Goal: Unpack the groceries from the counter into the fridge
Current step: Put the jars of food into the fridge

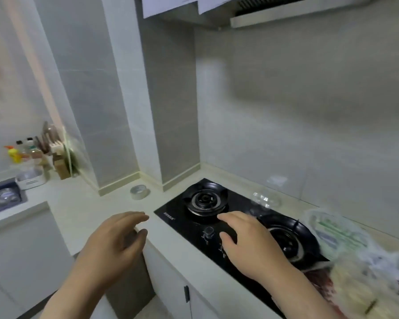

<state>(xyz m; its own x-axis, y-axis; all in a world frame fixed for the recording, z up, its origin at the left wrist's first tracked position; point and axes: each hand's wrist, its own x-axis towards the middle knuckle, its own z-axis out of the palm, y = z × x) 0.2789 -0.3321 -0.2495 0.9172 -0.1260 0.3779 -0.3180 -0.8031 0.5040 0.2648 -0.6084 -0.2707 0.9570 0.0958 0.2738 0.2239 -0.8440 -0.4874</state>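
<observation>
"Well, where were the groceries at that point?"

"Heaped at the right end of the pale stone counter point(95, 203). A crinkly clear plastic bag with green print point(339, 236) lay at the back. A clear bag of something pale yellow point(355, 291) lay nearer the front edge, its side lapping onto the black glass gas hob point(189, 229). The fridge was out of view."

"And the hands?"

"Both empty. The left hand point(115, 238) hovered over the counter's corner with its fingers loosely spread. The right hand point(247, 242) hung above the hob with relaxed fingers and gripped nothing."

"So what could have gone wrong?"

"Mostly the right hand. It was just beside the small round metal knob point(209, 232). I judged that a careless sweep towards the bags could have nudged it. The bags crowded the right-hand black burner point(286, 245), so any flame there would have melted the plastic."

"Anything else?"

"The bags looked limp and slippery. Grabbed by one corner, the yellow one might have sagged and spilled, or slid off the front edge. A thin clear plastic tub point(266, 200) also sat at the back of the hob. It looked light enough for a dragged bag to knock it aside."
</observation>
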